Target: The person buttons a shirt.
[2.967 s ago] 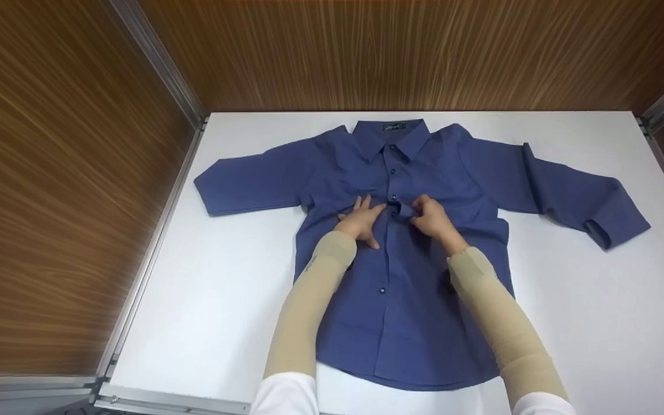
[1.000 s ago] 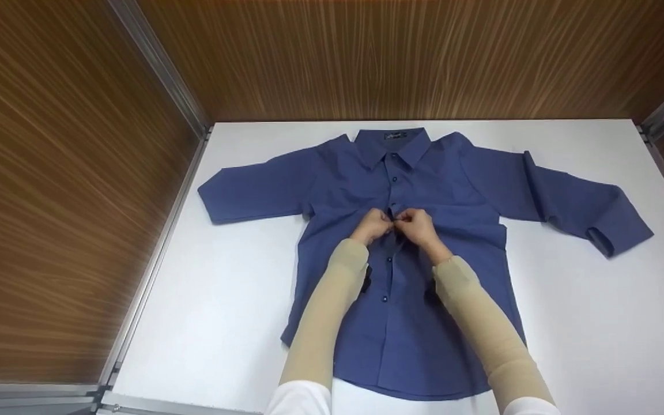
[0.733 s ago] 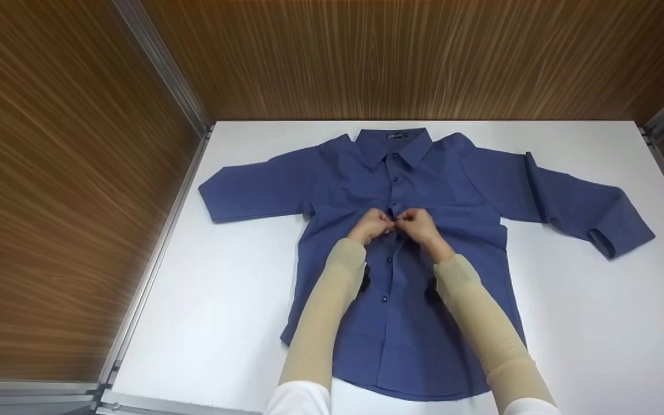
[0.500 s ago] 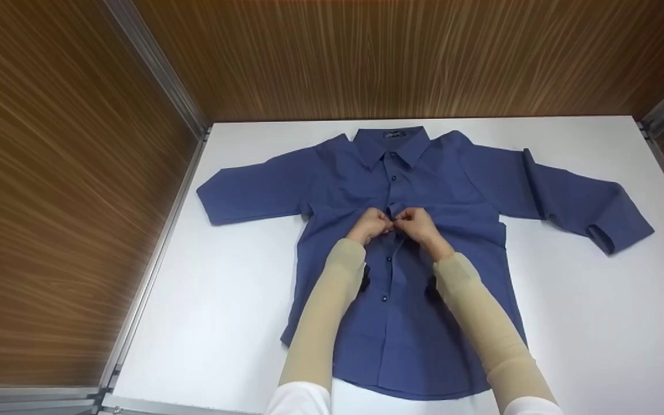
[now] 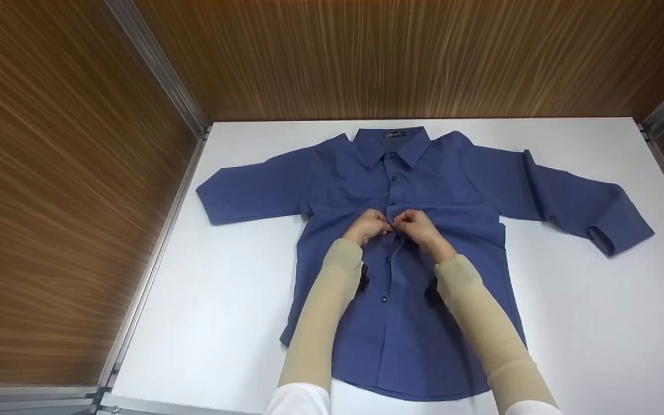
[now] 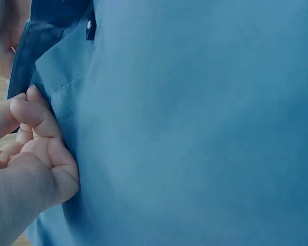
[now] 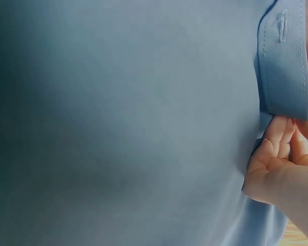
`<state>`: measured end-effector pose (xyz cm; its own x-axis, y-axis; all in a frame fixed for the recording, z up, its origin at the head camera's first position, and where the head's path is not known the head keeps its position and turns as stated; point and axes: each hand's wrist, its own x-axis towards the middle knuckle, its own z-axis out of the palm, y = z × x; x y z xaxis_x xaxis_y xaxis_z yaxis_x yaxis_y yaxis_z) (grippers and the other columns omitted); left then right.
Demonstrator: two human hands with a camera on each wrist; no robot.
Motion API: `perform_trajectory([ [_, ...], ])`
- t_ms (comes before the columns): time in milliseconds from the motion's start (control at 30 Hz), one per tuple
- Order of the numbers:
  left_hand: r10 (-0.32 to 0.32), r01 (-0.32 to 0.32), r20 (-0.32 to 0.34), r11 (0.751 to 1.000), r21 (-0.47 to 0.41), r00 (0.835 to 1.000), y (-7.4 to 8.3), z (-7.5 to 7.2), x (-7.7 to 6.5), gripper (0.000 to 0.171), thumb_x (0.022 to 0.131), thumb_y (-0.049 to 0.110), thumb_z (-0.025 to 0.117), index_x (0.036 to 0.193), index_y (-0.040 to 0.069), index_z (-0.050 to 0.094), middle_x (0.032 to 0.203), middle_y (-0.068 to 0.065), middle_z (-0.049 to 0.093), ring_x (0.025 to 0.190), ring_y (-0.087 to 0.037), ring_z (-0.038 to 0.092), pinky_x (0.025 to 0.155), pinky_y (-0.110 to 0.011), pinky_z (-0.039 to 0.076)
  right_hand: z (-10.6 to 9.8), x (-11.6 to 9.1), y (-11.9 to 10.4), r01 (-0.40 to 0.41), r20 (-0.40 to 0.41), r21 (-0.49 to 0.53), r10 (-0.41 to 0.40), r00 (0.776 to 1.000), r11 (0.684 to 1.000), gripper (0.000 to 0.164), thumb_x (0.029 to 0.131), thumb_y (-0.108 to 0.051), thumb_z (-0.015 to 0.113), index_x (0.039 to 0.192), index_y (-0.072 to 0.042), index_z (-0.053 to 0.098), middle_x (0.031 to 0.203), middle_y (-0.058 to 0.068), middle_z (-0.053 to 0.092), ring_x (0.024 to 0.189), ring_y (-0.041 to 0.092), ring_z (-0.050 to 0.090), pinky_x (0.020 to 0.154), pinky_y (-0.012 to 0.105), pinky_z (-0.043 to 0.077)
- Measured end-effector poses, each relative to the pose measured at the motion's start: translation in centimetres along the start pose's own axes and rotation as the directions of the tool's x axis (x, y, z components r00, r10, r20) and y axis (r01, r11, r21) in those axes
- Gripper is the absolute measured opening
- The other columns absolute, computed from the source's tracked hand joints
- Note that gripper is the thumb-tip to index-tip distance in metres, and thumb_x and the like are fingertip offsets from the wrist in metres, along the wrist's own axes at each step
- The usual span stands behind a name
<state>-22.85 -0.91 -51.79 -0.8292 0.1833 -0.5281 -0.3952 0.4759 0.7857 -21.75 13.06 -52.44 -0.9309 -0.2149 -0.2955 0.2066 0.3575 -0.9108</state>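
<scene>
A blue long-sleeved shirt lies front side up, with its collar at the far side. My left hand and right hand meet fingertip to fingertip at the front opening. Both pinch cloth there. In the left wrist view, my left hand grips the shirt edge below a dark button. The right wrist view has my right hand pinching the end of the front placket, which bears a stitched buttonhole. Whatever lies between the fingertips is hidden.
The shirt is spread on a white table. Brown wood-grain panels stand behind and at the sides, joined by metal rails. The right shirt sleeve is folded over itself near its middle.
My left hand first lay spread on the shirt; it then curled in to meet my right hand at the opening. Lately both hands have shifted only slightly, still pinching cloth.
</scene>
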Motion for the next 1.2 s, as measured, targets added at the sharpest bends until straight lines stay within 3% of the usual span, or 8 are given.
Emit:
perform_trajectory([
  [167,0.014,-0.013,0.027,0.999,-0.041,1.0,-1.9,0.5,2.9,0.002,0.083,0.0,0.055,0.083,0.002,0.057,0.076,-0.006,0.054,0.061,-0.014,0.046,0.052,-0.022,0.034,0.0,0.1,0.0,0.015,0.028,0.054,-0.016,0.999,0.998,0.002,0.085,0.005,0.049,0.083,0.006,0.051,0.071,0.003,0.047,0.064,0.011,0.044,0.059,0.022,0.036],
  [333,0.075,-0.072,0.022,0.993,-0.098,0.997,-11.0,3.3,16.8,0.013,0.074,-0.006,0.057,0.082,0.004,0.058,0.076,-0.007,0.057,0.063,-0.017,0.052,0.047,-0.026,0.037,-0.1,0.0,0.1,-0.002,0.041,0.068,-0.001,0.999,0.998,0.004,0.086,0.002,0.05,0.084,0.006,0.05,0.069,0.002,0.045,0.062,0.011,0.042,0.057,0.022,0.034],
  [467,0.125,-0.121,0.024,0.983,-0.139,0.992,-15.4,4.6,23.4,0.011,0.074,-0.004,0.06,0.078,0.006,0.059,0.075,-0.004,0.058,0.06,-0.016,0.051,0.045,-0.028,0.036,-0.2,0.1,0.1,-0.003,0.038,0.048,0.001,0.999,0.999,0.005,0.086,0.002,0.049,0.085,0.007,0.051,0.072,0.004,0.047,0.064,0.012,0.043,0.058,0.022,0.035],
  [600,0.132,-0.125,0.027,0.974,-0.191,0.991,-13.2,3.8,19.8,0.006,0.075,0.003,0.064,0.072,0.007,0.061,0.069,-0.003,0.059,0.055,-0.014,0.05,0.044,-0.026,0.036,-0.2,0.0,0.0,-0.001,0.05,0.029,-0.001,0.999,1.0,0.008,0.086,0.003,0.048,0.087,0.009,0.052,0.075,0.005,0.049,0.067,0.013,0.045,0.06,0.022,0.037],
  [833,-0.022,0.021,0.001,0.971,-0.239,1.0,0.8,-0.3,-1.3,0.027,0.079,0.008,0.058,0.053,0.004,0.053,0.053,-0.004,0.05,0.048,-0.013,0.042,0.051,-0.024,0.033,-0.2,-0.1,-0.4,-0.004,0.046,-0.014,0.004,0.999,1.0,0.007,0.086,0.0,0.049,0.086,0.006,0.053,0.074,0.004,0.048,0.066,0.013,0.045,0.059,0.022,0.037],
  [900,-0.015,0.02,0.018,0.962,-0.272,1.0,2.0,-0.9,-3.7,0.035,0.081,0.013,0.06,0.049,0.007,0.048,0.049,-0.001,0.045,0.046,-0.011,0.038,0.053,-0.023,0.033,-0.2,-0.1,-0.4,0.001,0.042,-0.04,0.001,0.999,0.999,0.007,0.085,0.0,0.051,0.086,0.006,0.053,0.074,0.003,0.048,0.066,0.012,0.044,0.058,0.022,0.037],
  [1067,-0.02,0.006,-0.069,0.982,-0.19,0.997,1.3,-0.1,-2.0,0.038,0.081,0.007,0.059,0.048,0.01,0.041,0.047,0.001,0.041,0.041,-0.009,0.034,0.046,-0.022,0.029,0.2,0.4,0.2,0.02,0.051,-0.079,-0.016,0.999,0.997,0.012,0.084,-0.002,0.055,0.09,0.008,0.054,0.079,0.01,0.053,0.068,0.017,0.048,0.061,0.028,0.041],
  [1200,0.0,-0.017,-0.138,0.993,-0.119,0.99,-5.0,2.3,8.2,0.033,0.074,0.002,0.058,0.048,0.012,0.04,0.048,0.0,0.046,0.041,-0.012,0.039,0.04,-0.025,0.03,0.2,3.1,4.4,0.161,0.09,0.032,-0.163,0.982,0.986,0.013,0.079,-0.009,0.064,0.084,0.001,0.057,0.074,0.009,0.056,0.063,0.015,0.051,0.057,0.026,0.042],
])
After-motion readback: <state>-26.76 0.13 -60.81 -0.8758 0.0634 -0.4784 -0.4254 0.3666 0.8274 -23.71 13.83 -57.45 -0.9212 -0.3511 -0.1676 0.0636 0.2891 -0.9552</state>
